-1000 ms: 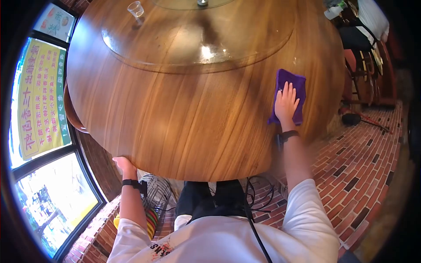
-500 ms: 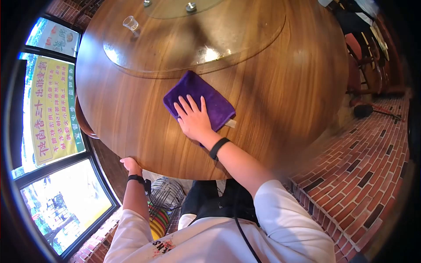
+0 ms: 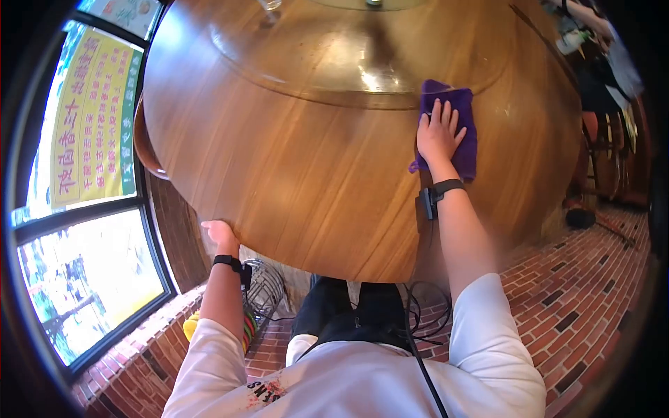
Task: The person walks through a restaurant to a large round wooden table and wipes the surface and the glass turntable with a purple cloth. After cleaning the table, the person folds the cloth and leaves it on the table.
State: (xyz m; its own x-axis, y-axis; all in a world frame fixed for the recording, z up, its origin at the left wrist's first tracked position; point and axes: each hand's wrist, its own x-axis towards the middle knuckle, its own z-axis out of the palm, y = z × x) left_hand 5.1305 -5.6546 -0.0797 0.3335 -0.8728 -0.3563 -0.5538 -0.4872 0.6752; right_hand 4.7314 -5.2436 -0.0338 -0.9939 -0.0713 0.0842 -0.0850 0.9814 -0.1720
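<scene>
Right hand: the right hand (image 3: pixel 437 136) lies flat, palm down, on a purple cloth (image 3: pixel 465 125), with the fingers spread wide and pointing away from the body. It holds nothing in a grasp.
Right wrist: a black wristband (image 3: pixel 446 187) with a small dark device on its inner side.
Purple cloth: folded into a long rectangle on the right half of the table top. It is under the palm and shows past the fingertips and along the right side of the hand. Its far end reaches the rim of the turntable.
Left hand: the left hand (image 3: pixel 220 233) is at the near left rim of the table and touches the edge. The fingers are hidden, so I cannot tell whether it grips or only rests.
Left wrist: a black band (image 3: pixel 226 261).
Table: a round wooden table (image 3: pixel 300 181) with a glossy, streaked grain.
Turntable: a raised round wooden turntable (image 3: pixel 327 66) at the table's centre, catching a bright glare.
Glass: a small clear glass (image 3: pixel 268 5) on the turntable's far left, cut off by the top edge.
Under the table: a wire basket (image 3: pixel 268 292) just beside the left forearm, and black cables (image 3: pixel 418 313) near the dark trousers.
Floor: red brick floor (image 3: pixel 578 299).
Left side: a window (image 3: pixel 83 292) with a yellow poster (image 3: pixel 90 111) above it, printed in red characters.
</scene>
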